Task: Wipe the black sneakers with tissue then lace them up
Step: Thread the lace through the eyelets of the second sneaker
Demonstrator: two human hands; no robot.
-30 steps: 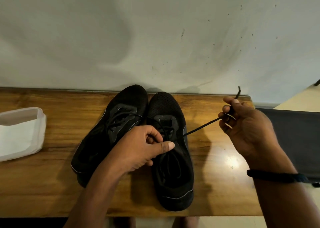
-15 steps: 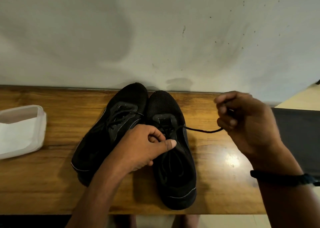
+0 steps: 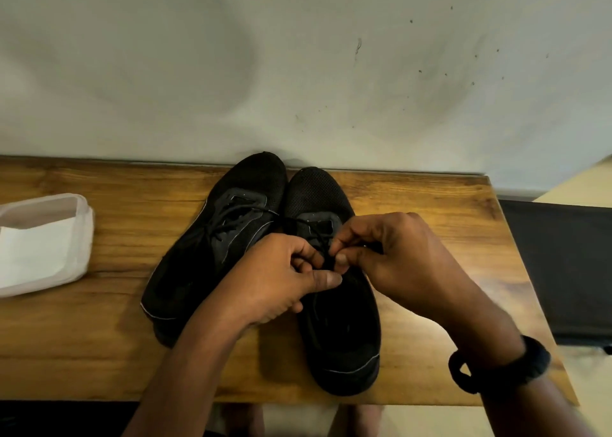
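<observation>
At frame centre my left hand point(image 3: 281, 277) and right hand point(image 3: 397, 257), fingers curled, both pinch the thin black lace point(image 3: 327, 260) over the right-side sneaker point(image 3: 344, 344) on the table point(image 3: 430, 204). The lace looks limp and light; I'd grip near its tip.

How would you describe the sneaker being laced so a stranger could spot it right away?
On the wooden table against the pale wall stand two black sneakers, toes toward the wall. Pick the right sneaker: the left hand and right hand both pinch its lace, and it points straight, while the left sneaker lies angled.
</observation>
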